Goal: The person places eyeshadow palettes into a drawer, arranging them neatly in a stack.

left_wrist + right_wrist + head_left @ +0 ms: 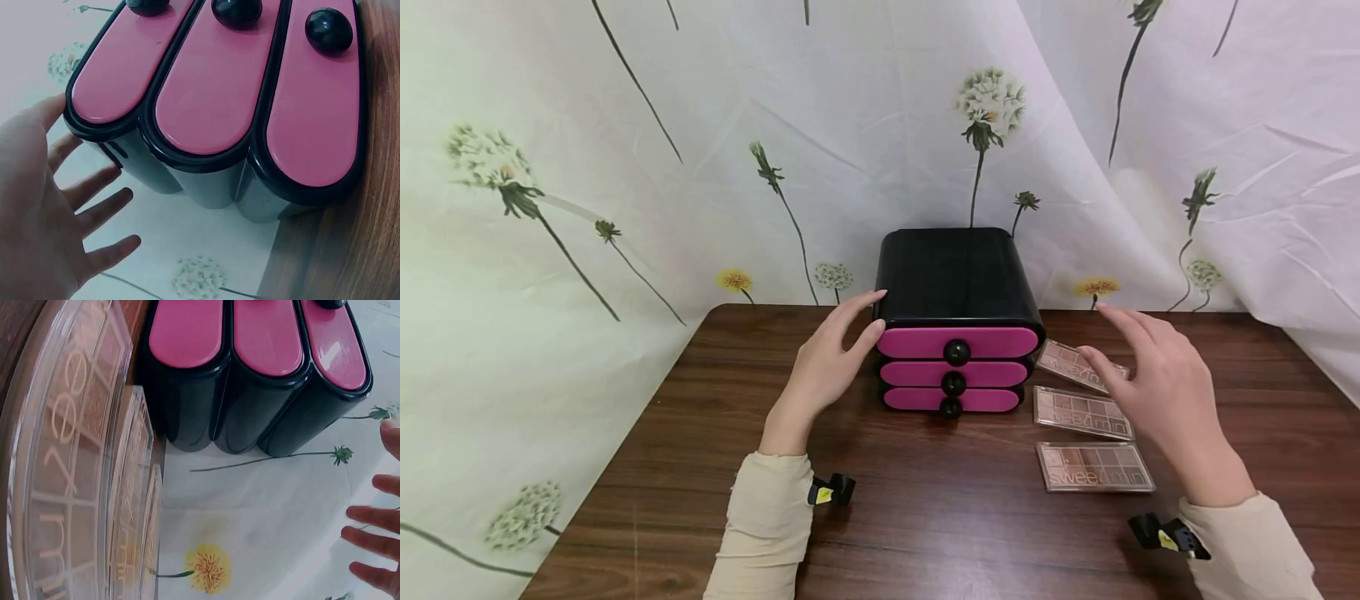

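Black drawer unit (955, 279), left hand (822, 367) at its edge, right hand (1168, 396) by the palettes (1096, 467); fingers spread. Step: likely positioning; next move probably needs curled fingers.

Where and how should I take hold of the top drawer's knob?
Pinch the black knob by its round sides, coming from the front. It bulges from the middle of the top drawer with nothing in its way, so this should work best.
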A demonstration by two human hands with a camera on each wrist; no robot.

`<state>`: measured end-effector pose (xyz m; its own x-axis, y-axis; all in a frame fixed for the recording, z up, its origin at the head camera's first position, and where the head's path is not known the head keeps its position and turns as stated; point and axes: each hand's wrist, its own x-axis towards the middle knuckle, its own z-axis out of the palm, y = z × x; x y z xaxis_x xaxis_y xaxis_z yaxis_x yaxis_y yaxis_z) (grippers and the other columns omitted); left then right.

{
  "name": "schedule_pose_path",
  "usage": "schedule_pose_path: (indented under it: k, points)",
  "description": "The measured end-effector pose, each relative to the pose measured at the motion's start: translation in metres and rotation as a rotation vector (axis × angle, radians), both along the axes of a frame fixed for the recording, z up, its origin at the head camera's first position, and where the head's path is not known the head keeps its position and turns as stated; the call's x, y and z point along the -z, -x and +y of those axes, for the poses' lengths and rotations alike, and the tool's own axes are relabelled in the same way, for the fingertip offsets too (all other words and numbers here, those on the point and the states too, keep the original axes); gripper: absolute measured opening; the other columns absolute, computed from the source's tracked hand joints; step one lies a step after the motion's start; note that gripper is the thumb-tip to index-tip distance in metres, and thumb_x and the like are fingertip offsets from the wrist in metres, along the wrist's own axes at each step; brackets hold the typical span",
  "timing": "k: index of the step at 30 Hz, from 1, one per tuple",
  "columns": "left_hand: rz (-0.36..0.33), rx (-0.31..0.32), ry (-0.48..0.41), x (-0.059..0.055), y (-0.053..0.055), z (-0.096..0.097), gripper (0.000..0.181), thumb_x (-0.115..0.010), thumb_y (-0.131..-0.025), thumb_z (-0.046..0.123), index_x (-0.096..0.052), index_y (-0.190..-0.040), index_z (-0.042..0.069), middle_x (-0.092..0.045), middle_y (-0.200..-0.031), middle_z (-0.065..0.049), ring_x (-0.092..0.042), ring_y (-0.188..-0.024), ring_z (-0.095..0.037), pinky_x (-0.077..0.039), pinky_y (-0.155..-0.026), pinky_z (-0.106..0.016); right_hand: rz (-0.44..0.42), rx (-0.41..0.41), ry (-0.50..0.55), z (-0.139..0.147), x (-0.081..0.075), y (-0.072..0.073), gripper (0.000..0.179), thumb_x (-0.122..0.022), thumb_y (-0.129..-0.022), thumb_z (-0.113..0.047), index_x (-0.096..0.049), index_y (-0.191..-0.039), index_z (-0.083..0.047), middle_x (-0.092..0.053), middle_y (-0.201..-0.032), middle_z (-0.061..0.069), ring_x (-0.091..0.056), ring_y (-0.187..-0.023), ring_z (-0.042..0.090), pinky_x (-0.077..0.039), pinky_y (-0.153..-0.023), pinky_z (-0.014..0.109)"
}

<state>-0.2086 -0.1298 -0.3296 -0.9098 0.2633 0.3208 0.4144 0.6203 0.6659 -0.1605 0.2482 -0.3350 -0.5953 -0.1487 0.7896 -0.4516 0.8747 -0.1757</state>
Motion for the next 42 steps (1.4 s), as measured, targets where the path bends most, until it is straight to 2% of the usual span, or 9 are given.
schedule_pose_path:
  k: [2,4,9,13,18,25,30,36,42]
  points:
    - [-0.007,0.008,-0.019,0.001,0.001,0.000,0.049,-0.042,-0.102,0.057,-0.041,-0.149,0.043,-0.034,-0.156,0.007,-0.030,-0.144,-0.018,-0.030,-0.107,-0.063,0.029,-0.018,0.017,-0.003,0.000,0.000,0.069,-0.045,-0.096,-0.065,-0.065,-0.129,-0.008,-0.067,-0.116,0.020,-0.061,-0.099,0.044,-0.046,-0.083,0.058]
    - [-0.012,0.017,-0.038,0.001,0.002,-0.001,0.049,-0.043,-0.101,0.057,-0.041,-0.148,0.044,-0.034,-0.156,0.006,-0.029,-0.145,-0.017,-0.029,-0.108,-0.063,0.043,-0.040,0.032,-0.007,-0.001,-0.001,0.062,-0.051,-0.096,-0.060,-0.066,-0.127,-0.008,-0.068,-0.114,0.017,-0.063,-0.097,0.041,-0.047,-0.081,0.056]
    - [-0.023,0.034,-0.071,0.001,0.003,-0.001,0.048,-0.045,-0.101,0.056,-0.043,-0.147,0.042,-0.036,-0.154,0.007,-0.029,-0.144,-0.016,-0.028,-0.109,-0.061,0.030,-0.117,0.073,-0.014,0.000,-0.003,0.042,-0.071,-0.088,-0.031,-0.068,-0.123,-0.008,-0.070,-0.101,0.009,-0.064,-0.085,0.028,-0.046,-0.072,0.040]
    - [-0.021,0.045,-0.089,0.000,0.002,-0.001,0.047,-0.046,-0.102,0.054,-0.045,-0.146,0.038,-0.037,-0.152,0.007,-0.031,-0.142,-0.016,-0.029,-0.109,-0.060,-0.004,-0.191,0.123,-0.023,0.001,-0.006,0.044,-0.080,-0.077,-0.008,-0.069,-0.120,-0.006,-0.069,-0.093,0.005,-0.063,-0.083,0.020,-0.043,-0.075,0.027]
    - [-0.030,0.068,-0.101,0.000,0.001,0.000,0.046,-0.046,-0.102,0.052,-0.044,-0.147,0.039,-0.035,-0.154,0.007,-0.028,-0.144,-0.015,-0.028,-0.110,-0.059,-0.104,-0.290,0.218,-0.039,0.002,-0.012,0.049,-0.083,-0.073,0.005,-0.070,-0.119,-0.006,-0.069,-0.091,0.002,-0.062,-0.082,0.010,-0.044,-0.079,0.013]
    - [-0.024,0.079,-0.113,0.002,0.002,0.000,0.045,-0.046,-0.103,0.050,-0.045,-0.147,0.039,-0.036,-0.152,0.010,-0.028,-0.143,-0.014,-0.028,-0.111,-0.057,-0.263,-0.399,0.332,-0.054,0.009,-0.015,0.047,-0.080,-0.078,0.005,-0.068,-0.121,-0.011,-0.071,-0.093,-0.002,-0.063,-0.082,0.003,-0.049,-0.074,0.014]
    - [-0.027,0.073,-0.126,0.002,0.001,0.001,0.045,-0.048,-0.102,0.050,-0.047,-0.146,0.039,-0.038,-0.151,0.010,-0.030,-0.143,-0.014,-0.028,-0.111,-0.057,-0.346,-0.413,0.376,-0.061,0.013,-0.015,0.044,-0.078,-0.083,0.001,-0.067,-0.123,-0.014,-0.071,-0.096,-0.001,-0.064,-0.086,0.004,-0.050,-0.075,0.017]
    - [-0.046,0.048,-0.132,0.001,-0.001,0.000,0.044,-0.049,-0.101,0.052,-0.048,-0.144,0.042,-0.042,-0.148,0.011,-0.031,-0.142,-0.014,-0.028,-0.111,-0.057,-0.421,-0.433,0.444,-0.071,0.013,-0.015,0.042,-0.076,-0.086,-0.001,-0.066,-0.124,-0.015,-0.073,-0.095,-0.001,-0.066,-0.079,0.008,-0.051,-0.068,0.017]
    - [-0.040,0.041,-0.127,-0.001,0.000,0.000,0.044,-0.049,-0.101,0.053,-0.048,-0.144,0.043,-0.043,-0.147,0.011,-0.032,-0.142,-0.014,-0.029,-0.111,-0.057,-0.483,-0.456,0.424,-0.084,0.015,-0.009,0.037,-0.074,-0.089,-0.007,-0.065,-0.125,-0.014,-0.072,-0.095,-0.003,-0.067,-0.077,0.013,-0.053,-0.065,0.022]
